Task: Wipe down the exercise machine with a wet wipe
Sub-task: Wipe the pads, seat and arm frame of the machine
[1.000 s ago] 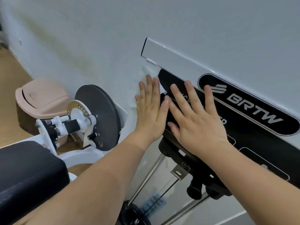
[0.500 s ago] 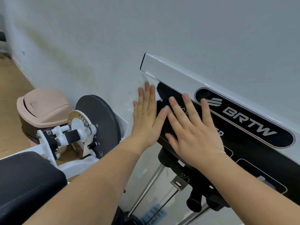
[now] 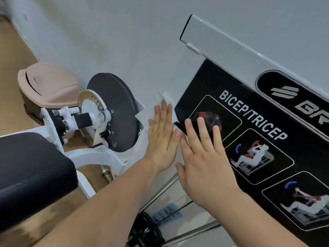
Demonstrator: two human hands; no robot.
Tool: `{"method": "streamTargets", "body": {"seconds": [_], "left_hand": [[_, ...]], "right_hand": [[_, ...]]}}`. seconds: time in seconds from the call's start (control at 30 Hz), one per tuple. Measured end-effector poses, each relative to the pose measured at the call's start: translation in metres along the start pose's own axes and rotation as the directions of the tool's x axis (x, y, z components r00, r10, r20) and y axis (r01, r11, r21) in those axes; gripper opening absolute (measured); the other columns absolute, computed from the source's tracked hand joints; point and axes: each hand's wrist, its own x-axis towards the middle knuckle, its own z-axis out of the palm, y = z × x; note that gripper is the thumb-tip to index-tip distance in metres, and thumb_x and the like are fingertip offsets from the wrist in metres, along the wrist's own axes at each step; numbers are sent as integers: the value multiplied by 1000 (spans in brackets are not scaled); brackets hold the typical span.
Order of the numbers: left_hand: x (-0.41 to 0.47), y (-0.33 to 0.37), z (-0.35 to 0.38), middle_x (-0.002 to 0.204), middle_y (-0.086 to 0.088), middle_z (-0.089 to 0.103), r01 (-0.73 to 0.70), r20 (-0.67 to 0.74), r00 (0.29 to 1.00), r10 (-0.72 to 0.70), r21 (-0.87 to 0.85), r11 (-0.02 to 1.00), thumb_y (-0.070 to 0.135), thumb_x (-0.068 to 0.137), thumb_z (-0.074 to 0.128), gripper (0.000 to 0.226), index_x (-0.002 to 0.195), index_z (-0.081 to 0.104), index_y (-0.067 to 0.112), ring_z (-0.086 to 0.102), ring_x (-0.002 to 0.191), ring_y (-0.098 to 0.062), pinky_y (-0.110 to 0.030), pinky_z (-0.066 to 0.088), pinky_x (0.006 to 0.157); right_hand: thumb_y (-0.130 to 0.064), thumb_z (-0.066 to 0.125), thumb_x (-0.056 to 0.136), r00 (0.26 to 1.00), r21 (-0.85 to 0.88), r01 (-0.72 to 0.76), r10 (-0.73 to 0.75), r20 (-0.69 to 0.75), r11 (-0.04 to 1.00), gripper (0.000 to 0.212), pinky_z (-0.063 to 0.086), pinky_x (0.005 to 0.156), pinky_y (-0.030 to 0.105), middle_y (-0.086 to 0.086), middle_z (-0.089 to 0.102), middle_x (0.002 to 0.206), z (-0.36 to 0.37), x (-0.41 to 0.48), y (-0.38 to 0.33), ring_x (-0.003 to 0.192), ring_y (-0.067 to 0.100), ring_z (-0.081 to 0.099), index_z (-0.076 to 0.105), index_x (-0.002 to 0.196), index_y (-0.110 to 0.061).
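Against the side of the machine [image 3: 231, 50], both hands lie flat, side by side, the left thumb just beside the right forefinger. The left hand [image 3: 162, 138] presses the wipe [image 3: 149, 111] onto a pale panel just left of the black chart [image 3: 258, 139]. Its fingers [image 3: 163, 111] are straight and close together, gripping nothing. The white wipe shows as crumpled edges above and to the left of those fingers, and one corner peeks out at the chart's lower corner; the rest is hidden under the palm. The right hand [image 3: 204, 161] rests open on the chart's lower edge, its fingers [image 3: 201, 127] spread and straight, the tips over the first small diagram. Whether any of the wipe lies under this hand cannot be told. The chart reads BICEP/TRICEP and carries three drawings of a seated figure. A white housing with a logo runs above it.

Left of the hands stands a dark disc [image 3: 115, 113] on a white frame, with a black pad [image 3: 30, 166] nearer the camera. A pink bin [image 3: 49, 86] sits on the wooden floor [image 3: 10, 68] against the wall [image 3: 124, 32]. Steel rods [image 3: 160, 189] slant below the forearms.
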Motion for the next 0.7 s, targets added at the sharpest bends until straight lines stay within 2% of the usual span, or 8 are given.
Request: {"method": "streamTargets", "body": {"seconds": [0.07, 0.17, 0.27, 0.33, 0.47, 0.57, 0.63, 0.7], "left_hand": [[-22, -24, 10, 160, 23, -33, 63, 19, 998, -63, 4, 998, 47, 107, 16, 61, 154, -21, 42, -26, 152, -8, -37, -18, 123], [-47, -55, 21, 148, 34, -45, 199, 59, 977, -205, 94, 976, 38, 112, 25, 70, 141, -37, 52, -33, 146, 1, -37, -16, 125], [-65, -78, 27, 137, 41, -51, 257, 96, 959, -265, 91, 962, 37, 110, 34, 73, 139, -33, 44, -38, 140, 9, -31, -18, 123], [-80, -97, 32, 142, 30, -51, 304, 140, 937, -320, 127, 944, 43, 109, 35, 76, 147, -30, 35, -41, 139, 7, -29, -21, 122], [-111, -138, 48, 152, -1, -52, 306, 183, 892, -414, 429, 850, 77, 88, -1, 92, 150, -38, 20, -46, 142, -19, -38, -21, 122], [-127, -152, 51, 133, 13, -66, 396, 147, 876, -460, 324, 859, 73, 77, -5, 82, 120, -63, 36, -51, 136, -15, -34, -22, 120], [-139, -169, 59, 143, 9, -60, 393, 39, 907, -420, 285, 874, 64, 86, -3, 77, 127, -60, 34, -33, 147, -23, -40, -7, 125], [-151, -190, 71, 162, -6, -37, 386, -47, 920, -390, 292, 875, 58, 99, -6, 69, 147, -42, 24, -8, 154, -35, -51, 8, 125]], "right_hand": [[-45, 43, 98, 999, 10, 3, -3, 36, 1000, 77, -7, 124, 63, 24, -1, 169, 11, -4, -17, 155, 45, -12, 17, 159, -5], [-38, 39, 92, 999, 133, -30, 27, 27, 991, 75, 6, 124, 64, 25, 10, 168, 30, -6, -49, 156, 45, -3, 31, 157, -1], [-33, 31, 85, 998, 311, -58, 63, -8, 949, 78, 11, 124, 60, 20, 18, 169, 55, -5, -81, 157, 42, 8, 36, 156, -1], [-28, 32, 83, 998, 385, -51, 58, -5, 921, 79, 10, 124, 57, 16, 17, 170, 76, 0, -95, 157, 39, 9, 33, 158, -2], [-29, 32, 89, 999, 506, 46, -44, -15, 861, 75, 4, 126, 49, 12, 17, 169, 124, 14, -113, 158, 33, 9, 21, 161, -10], [-24, 40, 96, 999, 584, 47, -24, -48, 811, 67, 8, 126, 55, 3, 15, 171, 154, 17, -134, 159, 35, 5, 30, 160, -13], [-21, 46, 97, 996, 608, 60, -10, -85, 792, 66, 10, 125, 57, -1, 11, 171, 172, 18, -149, 159, 33, 0, 30, 161, -15], [-19, 48, 97, 996, 646, 36, 25, -85, 763, 66, 9, 126, 55, -2, 9, 171, 190, 17, -163, 159, 32, 0, 30, 161, -14]]}}
